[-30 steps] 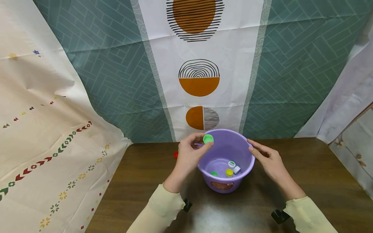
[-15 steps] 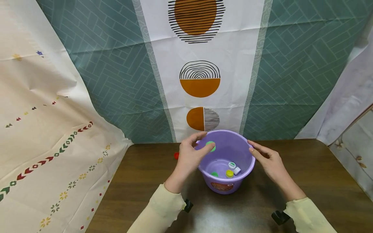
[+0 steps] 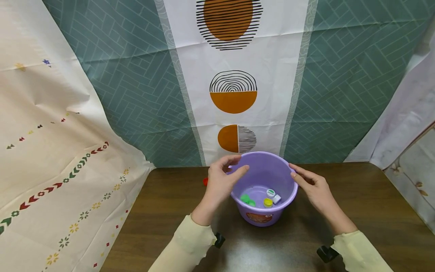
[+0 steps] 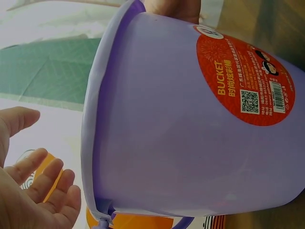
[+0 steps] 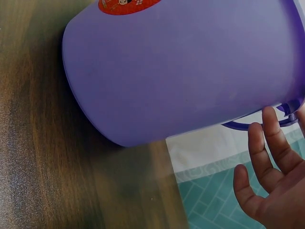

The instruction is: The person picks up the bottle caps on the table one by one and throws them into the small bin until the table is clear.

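Note:
A purple plastic bucket (image 3: 263,170) stands upright on the table. On its floor lie two green bottle caps (image 3: 244,198), a yellow cap (image 3: 267,203), a round white lid with a green mark (image 3: 270,193) and a small white piece (image 3: 276,198). Over the left part of the rim hovers my left hand (image 3: 220,181), thumb and fingers apart, nothing between them. My right hand (image 3: 313,186) holds the rim on the right with thumb and forefinger; in the right wrist view its other fingers (image 5: 259,143) reach along the outside by the handle (image 5: 238,126).
A red object (image 3: 205,181), mostly hidden, lies on the wooden table (image 3: 163,211) behind my left hand. Patterned cloth (image 3: 234,109) hangs along the table's back edge. Pale cloth (image 3: 68,151) drapes down the left side, with more at the right.
The green cap pinched in my left hand has been let go and dropped into the bucket, beside the other green one. My right hand has stayed at the rim.

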Demonstrator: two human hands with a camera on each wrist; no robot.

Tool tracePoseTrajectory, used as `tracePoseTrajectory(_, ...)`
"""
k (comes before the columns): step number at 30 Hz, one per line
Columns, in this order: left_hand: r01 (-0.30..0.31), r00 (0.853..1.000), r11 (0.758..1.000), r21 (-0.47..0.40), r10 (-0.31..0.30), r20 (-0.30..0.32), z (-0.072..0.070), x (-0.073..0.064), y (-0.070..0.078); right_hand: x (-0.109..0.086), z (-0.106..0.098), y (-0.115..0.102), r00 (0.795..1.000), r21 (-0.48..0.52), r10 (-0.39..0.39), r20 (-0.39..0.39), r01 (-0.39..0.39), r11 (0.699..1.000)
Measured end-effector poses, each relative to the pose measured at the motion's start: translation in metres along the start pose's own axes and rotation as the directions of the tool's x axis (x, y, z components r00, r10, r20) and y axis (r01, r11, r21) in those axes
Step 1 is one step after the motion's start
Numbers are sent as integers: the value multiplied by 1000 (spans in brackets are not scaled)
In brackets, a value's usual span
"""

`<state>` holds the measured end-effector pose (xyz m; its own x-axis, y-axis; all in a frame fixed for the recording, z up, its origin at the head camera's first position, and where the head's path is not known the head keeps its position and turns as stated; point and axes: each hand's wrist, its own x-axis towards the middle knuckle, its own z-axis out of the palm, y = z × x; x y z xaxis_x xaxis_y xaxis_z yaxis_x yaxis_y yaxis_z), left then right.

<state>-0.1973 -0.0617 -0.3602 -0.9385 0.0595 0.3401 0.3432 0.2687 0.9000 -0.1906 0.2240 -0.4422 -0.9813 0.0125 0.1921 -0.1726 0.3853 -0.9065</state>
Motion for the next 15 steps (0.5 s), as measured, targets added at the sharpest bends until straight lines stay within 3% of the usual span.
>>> tracePoseTrajectory(8,-10,999,1000,-26,9,-30,-5,-1,0,-2,0,-5,1000,-16,-1,1,1,1000)
tracePoseTrajectory(15,-20,997,1000,-24,19,-75,-14,-1,-4,-11,-2,-35,1000,-7,-7,-1,7,1000)
